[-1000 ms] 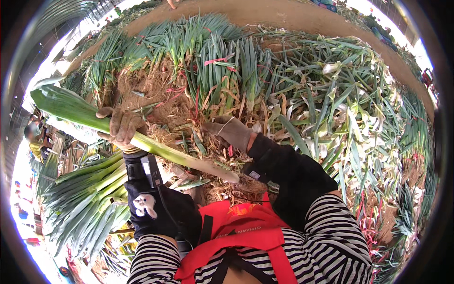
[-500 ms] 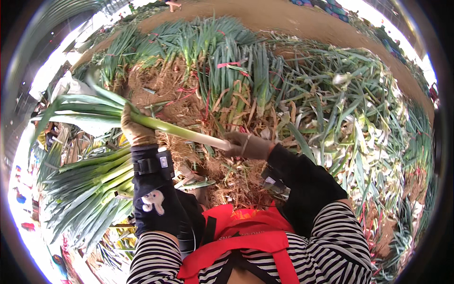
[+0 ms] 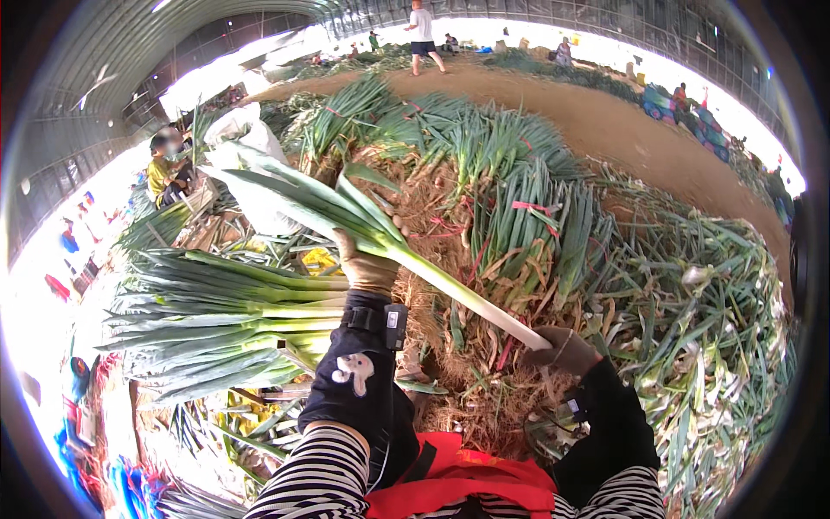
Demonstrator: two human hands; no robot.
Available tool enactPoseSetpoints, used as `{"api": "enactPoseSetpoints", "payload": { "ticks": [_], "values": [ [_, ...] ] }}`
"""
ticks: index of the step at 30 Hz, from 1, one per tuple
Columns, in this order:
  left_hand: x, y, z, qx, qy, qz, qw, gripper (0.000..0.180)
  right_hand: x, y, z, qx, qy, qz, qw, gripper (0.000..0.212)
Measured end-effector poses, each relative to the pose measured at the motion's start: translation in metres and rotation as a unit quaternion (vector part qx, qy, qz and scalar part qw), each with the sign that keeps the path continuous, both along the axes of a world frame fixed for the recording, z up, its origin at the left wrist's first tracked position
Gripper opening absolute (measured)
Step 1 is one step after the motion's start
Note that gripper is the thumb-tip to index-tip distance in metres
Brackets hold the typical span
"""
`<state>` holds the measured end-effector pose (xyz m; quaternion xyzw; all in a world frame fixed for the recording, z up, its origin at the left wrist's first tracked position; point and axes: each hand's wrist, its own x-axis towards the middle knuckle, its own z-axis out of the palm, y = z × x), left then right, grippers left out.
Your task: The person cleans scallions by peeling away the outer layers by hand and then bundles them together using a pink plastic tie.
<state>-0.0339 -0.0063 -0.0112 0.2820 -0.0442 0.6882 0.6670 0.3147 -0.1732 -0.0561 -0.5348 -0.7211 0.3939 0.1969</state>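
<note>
A long green onion with a white stalk and broad green leaves lies slantwise across my two gloved hands. My left hand is wrapped round it where the leaves begin to fan out. At the white root end, my right hand is closed on the stalk; the glove hides the very tip. Left of my left forearm lies a row of trimmed green onions, white ends toward me and leaves pointing left. Below my right hand is a heap of brown roots.
Upright bundles of green onions tied with red ties stand ahead. Stripped leaves pile up at the right. A white sack is at the far left, near a seated person in yellow. Another person stands on the dirt path.
My view has swung up and to the left, showing more of the shed. The held green onion now slopes more steeply, its leaves pointing up and away; both hands still grip it.
</note>
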Motion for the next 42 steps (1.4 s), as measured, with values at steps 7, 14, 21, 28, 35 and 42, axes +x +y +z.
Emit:
{"api": "enactPoseSetpoints", "payload": {
  "ticks": [7, 14, 21, 28, 35, 42],
  "values": [
    [-0.001, 0.004, 0.004, 0.066, 0.017, -0.017, 0.998, 0.096, 0.001, -0.005, -0.008, 0.027, 0.005, -0.016, 0.999, 0.049],
    [-0.003, 0.034, -0.014, 0.219, -0.035, -0.202, 0.954, 0.071, -0.004, -0.011, -0.024, 0.009, 0.055, -0.04, 0.998, 0.04],
    [-0.023, 0.021, -0.028, -0.016, -0.065, -0.132, 0.989, 0.067, -0.003, -0.008, -0.024, -0.066, 0.087, -0.035, 0.993, 0.037],
    [-0.083, 0.013, 0.026, -0.044, 0.048, 0.118, 0.991, 0.048, -0.001, 0.029, -0.048, -0.093, 0.108, -0.012, 0.99, 0.035],
    [-0.287, 0.005, 0.151, 0.002, 0.224, 0.319, 0.921, 0.045, -0.101, 0.119, -0.021, 0.042, 0.109, 0.075, 0.99, 0.031],
    [-0.513, -0.076, 0.138, -0.237, 0.277, 0.529, 0.766, 0.038, -0.246, 0.205, -0.036, 0.037, 0.134, 0.203, 0.969, 0.044]
  ]
}}
